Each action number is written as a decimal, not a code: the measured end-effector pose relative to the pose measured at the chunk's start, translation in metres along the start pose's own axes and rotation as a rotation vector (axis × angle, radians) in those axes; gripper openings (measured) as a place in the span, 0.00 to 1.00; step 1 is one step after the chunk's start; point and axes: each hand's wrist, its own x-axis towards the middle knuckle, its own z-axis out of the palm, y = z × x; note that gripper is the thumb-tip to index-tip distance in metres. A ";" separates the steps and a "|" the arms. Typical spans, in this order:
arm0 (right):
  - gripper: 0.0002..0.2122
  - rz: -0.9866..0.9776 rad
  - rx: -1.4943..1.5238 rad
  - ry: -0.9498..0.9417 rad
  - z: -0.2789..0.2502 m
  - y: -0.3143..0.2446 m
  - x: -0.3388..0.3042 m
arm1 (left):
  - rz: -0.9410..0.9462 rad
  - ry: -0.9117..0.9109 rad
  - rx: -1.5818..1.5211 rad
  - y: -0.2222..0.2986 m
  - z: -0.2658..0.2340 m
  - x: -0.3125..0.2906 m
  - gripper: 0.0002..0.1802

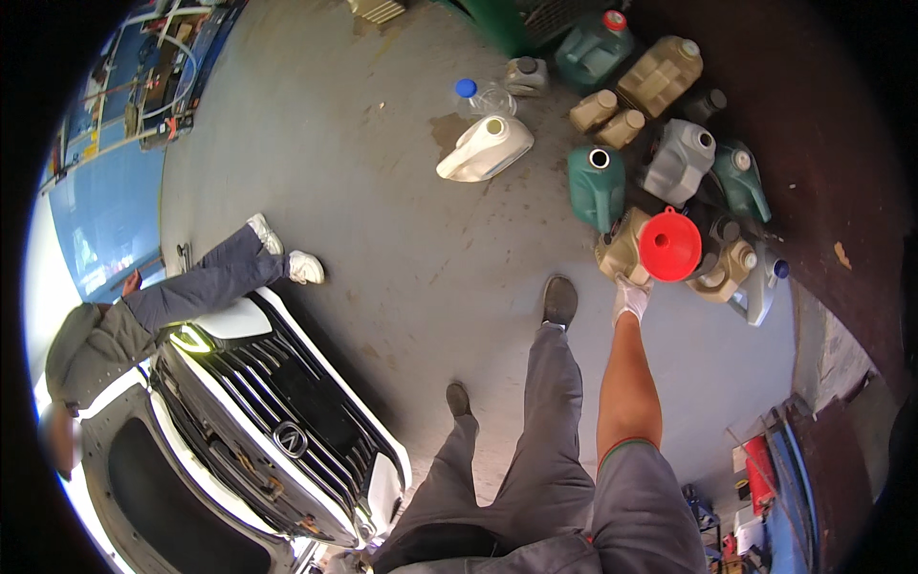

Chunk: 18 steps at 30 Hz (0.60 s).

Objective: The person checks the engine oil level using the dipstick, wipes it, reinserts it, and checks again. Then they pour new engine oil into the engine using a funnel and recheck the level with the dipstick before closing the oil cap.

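Head view: Your gloved right hand [631, 298] rests at the near edge of the red funnel [679, 251], beside the tan jug [622, 246]; whether its fingers are closed cannot be told, and your left hand is out of frame. Jugs [672, 167] crowd ahead of it, so a sideways knock could topple the uncapped green jug [595, 188], spilling any leftover fluid

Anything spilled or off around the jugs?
Yes: a dark patch marks the floor beside the white jug. It could be a spill, but I can't tell if it's wet. That jug also looks uncapped.
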 end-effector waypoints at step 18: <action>0.18 -0.868 -2.027 -1.047 -0.099 -0.057 -0.142 | 0.034 -0.212 -0.288 -0.161 0.128 0.015 0.31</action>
